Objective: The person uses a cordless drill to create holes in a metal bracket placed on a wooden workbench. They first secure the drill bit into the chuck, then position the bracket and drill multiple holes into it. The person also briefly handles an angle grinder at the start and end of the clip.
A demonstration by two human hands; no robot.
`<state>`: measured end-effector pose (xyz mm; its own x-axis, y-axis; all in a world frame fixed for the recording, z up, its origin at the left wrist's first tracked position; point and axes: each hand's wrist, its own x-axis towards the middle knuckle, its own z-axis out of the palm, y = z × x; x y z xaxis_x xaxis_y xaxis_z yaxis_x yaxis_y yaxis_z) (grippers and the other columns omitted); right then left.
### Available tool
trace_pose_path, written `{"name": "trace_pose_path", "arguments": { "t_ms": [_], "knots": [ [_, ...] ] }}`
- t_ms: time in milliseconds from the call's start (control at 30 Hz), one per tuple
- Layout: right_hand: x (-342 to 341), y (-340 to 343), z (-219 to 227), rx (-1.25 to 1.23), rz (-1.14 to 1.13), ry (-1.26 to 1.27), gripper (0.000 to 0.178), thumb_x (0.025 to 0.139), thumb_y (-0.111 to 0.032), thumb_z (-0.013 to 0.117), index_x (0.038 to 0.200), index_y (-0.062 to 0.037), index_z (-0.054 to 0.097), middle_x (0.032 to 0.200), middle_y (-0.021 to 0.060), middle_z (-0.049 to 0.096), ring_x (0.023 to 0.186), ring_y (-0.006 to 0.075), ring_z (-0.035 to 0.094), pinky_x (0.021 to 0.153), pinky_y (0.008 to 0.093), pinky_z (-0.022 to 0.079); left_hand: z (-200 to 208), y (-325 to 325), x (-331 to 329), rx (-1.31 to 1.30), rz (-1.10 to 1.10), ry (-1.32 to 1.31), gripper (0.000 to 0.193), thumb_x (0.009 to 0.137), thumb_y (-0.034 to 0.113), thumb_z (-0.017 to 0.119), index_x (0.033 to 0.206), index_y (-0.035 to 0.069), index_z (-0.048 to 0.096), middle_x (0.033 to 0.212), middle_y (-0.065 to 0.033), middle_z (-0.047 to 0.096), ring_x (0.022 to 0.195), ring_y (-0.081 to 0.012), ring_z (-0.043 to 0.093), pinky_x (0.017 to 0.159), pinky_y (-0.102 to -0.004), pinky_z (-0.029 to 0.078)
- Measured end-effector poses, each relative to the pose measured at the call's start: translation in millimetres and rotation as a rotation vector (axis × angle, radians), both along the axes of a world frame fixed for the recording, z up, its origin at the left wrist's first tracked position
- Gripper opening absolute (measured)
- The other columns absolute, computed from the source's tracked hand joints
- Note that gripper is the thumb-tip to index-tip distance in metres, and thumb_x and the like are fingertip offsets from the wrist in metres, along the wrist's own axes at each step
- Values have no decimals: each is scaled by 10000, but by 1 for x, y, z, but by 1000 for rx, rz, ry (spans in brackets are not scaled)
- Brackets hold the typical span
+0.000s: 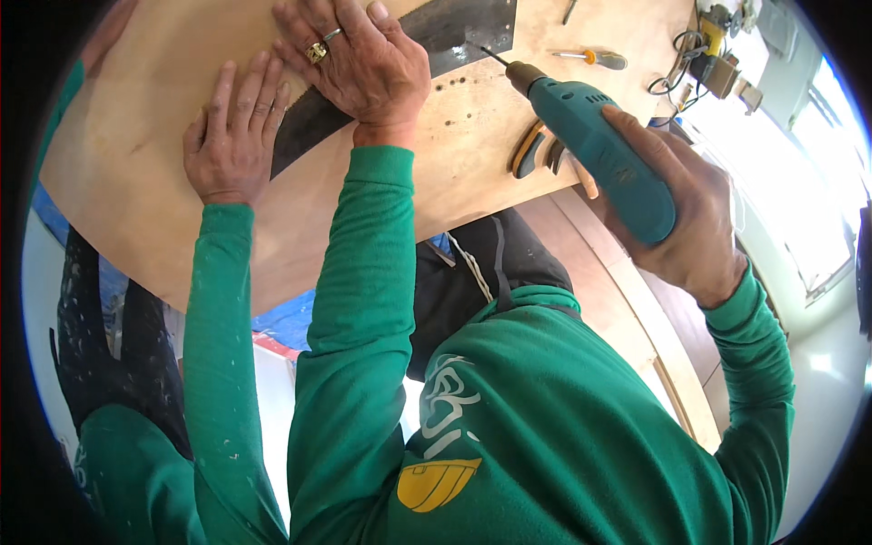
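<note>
My left hand (359, 77), with rings on two fingers, presses down on a dark metal saw blade (313, 127) that lies on a wooden board (409, 182); the fingers are stretched out and hold nothing. In my right hand (690, 200) is a teal power drill (595, 145), its body pointing up and left. The thin drill bit (493, 55) ends at the blade's upper right part, beside a bright shiny patch; whether it touches the metal I cannot tell. Beside my left hand, a co-worker's hand (238, 132) lies flat on the board against the blade.
Several small dark holes mark the board near the blade. A screwdriver (595, 58) with an orange handle lies at the upper right. Near the board's edge sits a black and orange handle (527, 150). A yellow corded tool (713, 41) stands far right. A co-worker in green is at left.
</note>
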<state>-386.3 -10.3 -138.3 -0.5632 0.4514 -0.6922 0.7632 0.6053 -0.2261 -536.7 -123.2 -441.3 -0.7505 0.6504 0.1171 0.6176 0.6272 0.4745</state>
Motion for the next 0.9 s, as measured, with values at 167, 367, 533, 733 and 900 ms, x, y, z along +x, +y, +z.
{"name": "trace_pose_path", "arguments": {
  "t_ms": [167,367,533,733,900],
  "knots": [
    [-2,24,-1,-78,-34,31,766,816,-49,854,1558,-102,671,1182,187,804,1017,336,807,934,410,623,1,-2,-1,-14,8,-5,540,1211,295,392,1645,-9,501,1784,-234,416,1685,-485,301,1356,-667,173],
    [8,28,-5,-51,-61,85,748,787,-70,884,1511,-110,702,1104,171,817,956,364,815,883,427,636,0,-1,0,-29,11,-17,540,1212,293,389,1653,1,496,1791,-224,410,1690,-479,297,1357,-667,169],
    [23,13,-9,-50,-155,131,751,799,-75,884,1524,-102,692,1118,178,819,984,351,816,903,425,635,-2,-3,2,-18,10,15,542,1211,296,393,1640,-12,511,1773,-230,436,1681,-485,312,1355,-665,179],
    [33,-14,-11,2,-209,160,763,797,-102,885,1533,-121,684,1118,189,813,988,371,822,882,447,645,-8,2,3,-21,12,88,535,1207,287,401,1617,-33,528,1758,-239,453,1674,-484,324,1354,-653,196],
    [35,-30,-13,64,-234,170,760,785,-128,889,1518,-140,690,1126,185,816,965,405,811,855,476,645,-6,3,5,-49,19,134,520,1208,280,404,1586,-47,547,1738,-247,471,1662,-481,343,1352,-650,215]
  ]
}}
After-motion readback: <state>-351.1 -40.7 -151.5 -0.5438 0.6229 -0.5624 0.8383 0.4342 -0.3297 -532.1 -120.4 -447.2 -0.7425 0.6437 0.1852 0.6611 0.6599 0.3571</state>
